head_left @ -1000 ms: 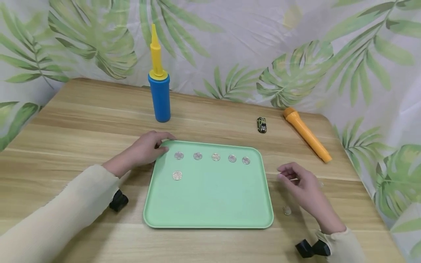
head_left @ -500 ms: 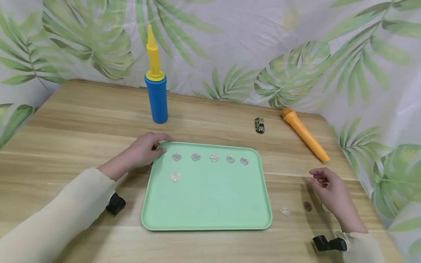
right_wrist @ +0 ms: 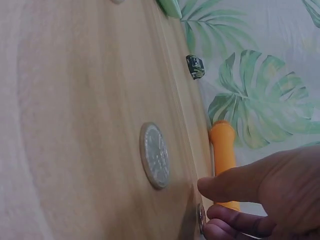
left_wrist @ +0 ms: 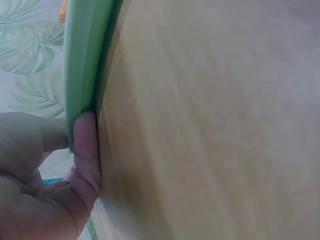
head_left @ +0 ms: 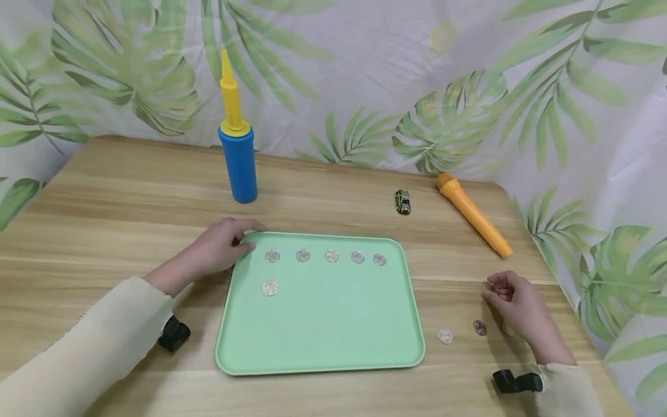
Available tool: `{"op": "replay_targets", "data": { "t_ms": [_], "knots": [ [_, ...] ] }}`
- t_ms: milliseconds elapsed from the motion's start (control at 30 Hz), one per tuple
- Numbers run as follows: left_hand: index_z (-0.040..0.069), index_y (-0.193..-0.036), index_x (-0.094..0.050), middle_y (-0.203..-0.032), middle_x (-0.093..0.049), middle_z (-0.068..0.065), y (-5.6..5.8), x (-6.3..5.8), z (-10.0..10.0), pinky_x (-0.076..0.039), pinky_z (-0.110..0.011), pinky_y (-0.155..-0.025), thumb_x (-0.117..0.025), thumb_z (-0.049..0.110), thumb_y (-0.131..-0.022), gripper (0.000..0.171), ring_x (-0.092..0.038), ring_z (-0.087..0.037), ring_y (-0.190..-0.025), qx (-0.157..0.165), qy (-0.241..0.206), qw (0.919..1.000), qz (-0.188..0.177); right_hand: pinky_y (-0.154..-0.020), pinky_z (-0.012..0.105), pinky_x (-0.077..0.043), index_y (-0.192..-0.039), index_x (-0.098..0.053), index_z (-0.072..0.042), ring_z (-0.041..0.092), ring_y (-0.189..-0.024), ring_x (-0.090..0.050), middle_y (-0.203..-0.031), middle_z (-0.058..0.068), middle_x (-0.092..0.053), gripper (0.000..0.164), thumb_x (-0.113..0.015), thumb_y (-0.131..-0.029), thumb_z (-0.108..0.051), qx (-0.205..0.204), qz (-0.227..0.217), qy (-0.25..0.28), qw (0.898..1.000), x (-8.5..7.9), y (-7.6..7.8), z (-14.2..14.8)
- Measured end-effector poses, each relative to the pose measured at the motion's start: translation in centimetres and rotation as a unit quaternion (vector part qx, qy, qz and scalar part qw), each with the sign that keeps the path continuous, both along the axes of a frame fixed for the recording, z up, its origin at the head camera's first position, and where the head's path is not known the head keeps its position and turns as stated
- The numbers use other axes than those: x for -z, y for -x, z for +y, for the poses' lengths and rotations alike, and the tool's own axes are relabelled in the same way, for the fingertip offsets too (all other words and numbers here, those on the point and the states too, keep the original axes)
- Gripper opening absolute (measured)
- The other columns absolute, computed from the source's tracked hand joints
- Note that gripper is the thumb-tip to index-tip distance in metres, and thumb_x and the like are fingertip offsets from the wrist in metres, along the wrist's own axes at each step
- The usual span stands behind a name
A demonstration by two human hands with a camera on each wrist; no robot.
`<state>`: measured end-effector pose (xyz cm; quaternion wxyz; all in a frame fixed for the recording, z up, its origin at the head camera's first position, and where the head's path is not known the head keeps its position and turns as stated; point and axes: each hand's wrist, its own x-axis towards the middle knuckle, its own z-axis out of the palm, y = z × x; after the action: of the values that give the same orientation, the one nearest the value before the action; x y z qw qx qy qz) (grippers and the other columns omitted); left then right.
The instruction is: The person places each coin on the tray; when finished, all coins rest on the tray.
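My left hand [head_left: 219, 248] grips the far left corner of a light green tray [head_left: 333, 359]. In the left wrist view, thumb and finger [left_wrist: 86, 150] are on either side of its rim. Several silver coins lie in the tray: a back row with a middle coin [head_left: 332, 255], and a single coin [head_left: 270, 288] in front of its left end. Right of the tray, my right hand [head_left: 523, 307] has its thumb and fingertips at a small coin [right_wrist: 201, 218] and seems to pinch it. Nearby lie a silver coin [head_left: 445, 336], a darker coin [head_left: 479, 328] and one partly hidden coin [head_left: 507, 330].
A blue and yellow hand pump [head_left: 241, 165] stands upright behind the tray. Toward the back right are a small toy car [head_left: 403, 201] and an orange toy microphone [head_left: 474, 215]. The wooden table [head_left: 104, 214] meets a leaf-print cloth [head_left: 354, 69] at the back.
My right hand has moved right, away from the tray, uncovering coins on the table, and its fingers have drawn closer together. The left hand stays on the tray corner. The head view has shifted slightly.
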<state>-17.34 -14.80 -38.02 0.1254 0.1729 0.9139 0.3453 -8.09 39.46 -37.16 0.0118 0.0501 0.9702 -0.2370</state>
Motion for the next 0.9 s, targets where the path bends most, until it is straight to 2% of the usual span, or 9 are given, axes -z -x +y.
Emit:
{"op": "replay_targets", "data": {
  "t_ms": [100,233,333,533,733,900],
  "knots": [
    [0.005,-0.140,-0.062,-0.083,-0.060,-0.010,0.0,-0.1,0.1,-0.045,-0.031,-0.061,-0.062,0.005,-0.103,0.038,-0.054,-0.020,-0.072,0.000,-0.002,1.0000,-0.002,-0.068,0.013,-0.048,-0.118,-0.062,0.012,0.015,-0.085,-0.062,-0.103,0.027,-0.068,0.027,-0.070,-0.098,-0.004,-0.001,0.010,-0.006,1.000,-0.1,0.0,0.5],
    [0.005,-0.140,-0.063,-0.088,-0.064,-0.012,-0.1,-0.1,0.3,-0.048,-0.031,-0.061,-0.061,0.005,-0.103,0.038,-0.056,-0.021,-0.076,0.000,-0.007,0.9999,-0.009,-0.067,0.015,-0.045,-0.118,-0.062,0.013,0.024,-0.089,-0.064,-0.103,0.028,-0.068,0.028,-0.067,-0.101,-0.008,-0.002,0.000,-0.027,1.000,-0.2,0.0,1.2],
    [0.006,-0.140,-0.063,-0.089,-0.064,-0.012,-0.2,-0.2,0.2,-0.048,-0.030,-0.062,-0.060,0.003,-0.103,0.038,-0.056,-0.021,-0.077,-0.009,-0.003,0.9998,-0.016,-0.067,0.016,-0.046,-0.119,-0.062,0.013,0.021,-0.088,-0.064,-0.104,0.027,-0.070,0.029,-0.066,-0.102,-0.010,-0.013,-0.011,-0.029,0.999,0.0,0.2,1.4],
    [0.008,-0.139,-0.064,-0.082,-0.059,-0.010,-0.2,-0.3,0.0,-0.047,-0.030,-0.061,-0.060,0.003,-0.102,0.038,-0.054,-0.021,-0.075,-0.013,-0.002,0.9998,-0.017,-0.067,0.016,-0.048,-0.119,-0.062,0.011,0.003,-0.080,-0.058,-0.102,0.025,-0.072,0.026,-0.065,-0.102,-0.008,-0.029,-0.022,-0.025,0.999,0.2,0.5,1.6],
    [0.008,-0.140,-0.064,-0.082,-0.059,-0.010,-0.2,-0.3,0.0,-0.046,-0.030,-0.060,-0.060,0.004,-0.102,0.038,-0.054,-0.021,-0.073,-0.013,0.001,0.9997,-0.020,-0.066,0.019,-0.049,-0.126,-0.056,0.013,0.007,-0.083,-0.060,-0.104,0.027,-0.071,0.032,-0.063,-0.104,-0.009,-0.047,-0.070,0.002,0.996,-0.5,1.4,2.1],
    [0.009,-0.140,-0.064,-0.079,-0.056,-0.008,-0.3,-0.4,0.0,-0.045,-0.030,-0.060,-0.061,0.004,-0.102,0.038,-0.052,-0.021,-0.073,-0.016,0.004,0.9997,-0.019,-0.067,0.020,-0.049,-0.129,-0.054,0.012,0.005,-0.084,-0.060,-0.107,0.029,-0.072,0.036,-0.063,-0.103,-0.010,-0.047,-0.101,0.020,0.994,-0.7,1.8,2.4]
  ]
}}
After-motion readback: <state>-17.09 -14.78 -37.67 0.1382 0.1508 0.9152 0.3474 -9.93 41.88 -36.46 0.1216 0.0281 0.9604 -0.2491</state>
